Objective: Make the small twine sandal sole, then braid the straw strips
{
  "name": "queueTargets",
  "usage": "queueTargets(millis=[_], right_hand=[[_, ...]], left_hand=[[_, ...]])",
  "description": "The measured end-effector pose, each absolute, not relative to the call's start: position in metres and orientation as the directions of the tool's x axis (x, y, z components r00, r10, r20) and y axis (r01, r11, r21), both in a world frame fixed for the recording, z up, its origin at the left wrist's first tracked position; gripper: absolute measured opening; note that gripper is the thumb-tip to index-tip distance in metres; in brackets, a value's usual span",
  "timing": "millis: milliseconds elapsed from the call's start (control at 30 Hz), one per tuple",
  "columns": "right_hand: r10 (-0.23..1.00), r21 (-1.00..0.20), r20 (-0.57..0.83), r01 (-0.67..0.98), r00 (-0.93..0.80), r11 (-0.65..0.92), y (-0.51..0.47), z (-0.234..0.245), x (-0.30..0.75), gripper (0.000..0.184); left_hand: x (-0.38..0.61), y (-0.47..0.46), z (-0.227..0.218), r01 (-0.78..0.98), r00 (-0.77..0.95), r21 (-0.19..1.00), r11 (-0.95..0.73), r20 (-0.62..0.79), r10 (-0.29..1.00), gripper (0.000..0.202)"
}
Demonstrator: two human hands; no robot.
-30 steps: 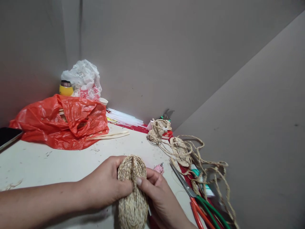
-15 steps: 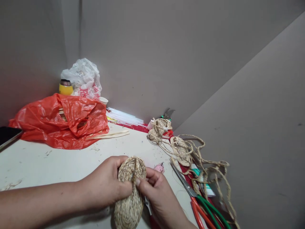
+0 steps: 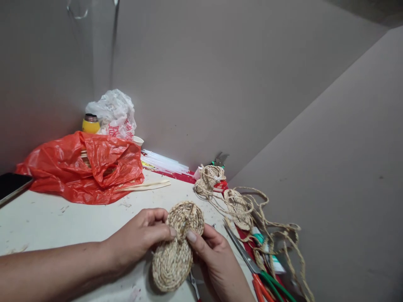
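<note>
The left hand [image 3: 138,235] and right hand [image 3: 218,256] were both clamped on the braided straw piece [image 3: 174,264] between them, over the counter [image 3: 103,218]. Scissors [image 3: 252,264] lay right of the right hand; left of it, perhaps, a small metal tool [image 3: 193,283].

Woven pc [image 3: 173,268] btwn L hand [image 3: 141,235] (its 9 o'c) & R hand [image 3: 217,256] (its 3 o'c), over tabletop [image 3: 91,224]. Clock from pc: phone [image 3: 14,186] far L, 9–10; front bag [image 3: 69,167] 10, jar [image 3: 91,124] & rear bag [image 3: 111,110] behind it; strips [image 3: 149,186] 11, by front bag's R edge; tubes [image 3: 166,162] 12, nr back; rope coil [image 3: 209,178] 1, 2nd coil [image 3: 237,209] 2; scissors [image 3: 251,263] 3, R of R hand; snips [image 3: 194,285] 5.
</note>
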State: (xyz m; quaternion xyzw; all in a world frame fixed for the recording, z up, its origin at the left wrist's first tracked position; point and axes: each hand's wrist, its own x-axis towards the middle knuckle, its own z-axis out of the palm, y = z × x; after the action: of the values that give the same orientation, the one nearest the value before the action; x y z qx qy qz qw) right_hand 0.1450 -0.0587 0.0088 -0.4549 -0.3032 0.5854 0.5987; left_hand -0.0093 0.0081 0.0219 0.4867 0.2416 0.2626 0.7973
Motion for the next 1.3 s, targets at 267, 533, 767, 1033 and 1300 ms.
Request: queueTargets(millis=[267,533,767,1033,1300], right_hand=[[0.979,-0.947,-0.177,-0.288,0.100,-0.142,-0.057,0.001,0.155,0.032],[0.974,-0.939,-0.173,-0.324,0.145,-0.118,-0.057,0.009,0.151,0.027],[0.973,-0.943,-0.195,-0.296,0.126,-0.150,-0.060,0.004,0.151,0.023],[0.967,-0.908,-0.255,-0.350,0.027,-0.230,-0.058,0.005,0.144,0.024],[0.979,-0.944,-0.200,-0.274,0.039,-0.182,-0.054,0.017,0.151,0.035]], left_hand=[[-0.005,0.005,0.023,-0.182,0.714,0.895,0.408,-0.165,0.681,0.025],[-0.007,0.001,0.023,-0.163,0.726,0.923,0.349,-0.128,0.676,0.026],[-0.007,-0.003,0.023,-0.061,0.732,0.981,0.186,-0.083,0.677,0.009],[-0.007,-0.001,0.018,0.004,0.704,0.997,0.083,-0.062,0.707,0.012],[-0.004,0.005,0.021,-0.120,0.746,0.933,0.338,-0.140,0.651,0.026]])
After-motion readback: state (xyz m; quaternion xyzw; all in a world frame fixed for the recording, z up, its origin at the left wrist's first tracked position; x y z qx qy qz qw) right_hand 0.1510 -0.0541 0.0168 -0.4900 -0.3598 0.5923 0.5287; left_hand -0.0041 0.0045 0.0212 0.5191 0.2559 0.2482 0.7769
